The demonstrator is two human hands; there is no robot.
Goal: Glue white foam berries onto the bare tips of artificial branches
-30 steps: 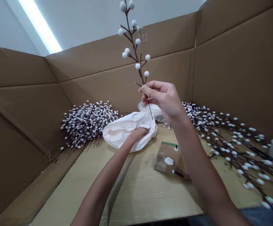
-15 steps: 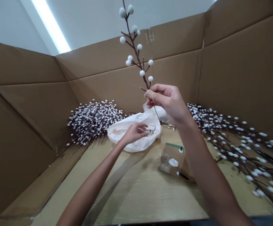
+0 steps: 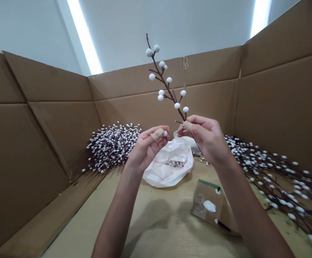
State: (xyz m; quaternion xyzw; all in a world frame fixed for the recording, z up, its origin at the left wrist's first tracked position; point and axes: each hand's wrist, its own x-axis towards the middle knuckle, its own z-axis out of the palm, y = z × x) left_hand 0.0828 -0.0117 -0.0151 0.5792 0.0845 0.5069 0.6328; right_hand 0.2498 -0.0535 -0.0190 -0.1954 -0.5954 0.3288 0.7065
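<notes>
A brown branch (image 3: 167, 84) with several white balls stands tilted to the left, its lower stem pinched between the wrapped thumb and fingers of my right hand (image 3: 206, 136). The thin bare end of the stem sticks out below that hand. My left hand (image 3: 147, 145), also with a wrapped thumb, pinches one small white ball (image 3: 165, 133) a little left of the stem's lower part. Ball and stem are apart. Beneath my hands, an open white plastic bag (image 3: 160, 175) lies on the table with several small whitish balls (image 3: 176, 164) inside.
A dense bundle of white-berried branches (image 3: 113, 147) lies at the back left; more branches (image 3: 277, 179) spread along the right. A cardboard piece (image 3: 203, 211) with a white blob stands near my right forearm. Cardboard walls (image 3: 145, 111) surround the table (image 3: 99, 218).
My left hand has come up out of the bag with a white ball and is now beside my right hand. The branch and my right hand appear lower in view.
</notes>
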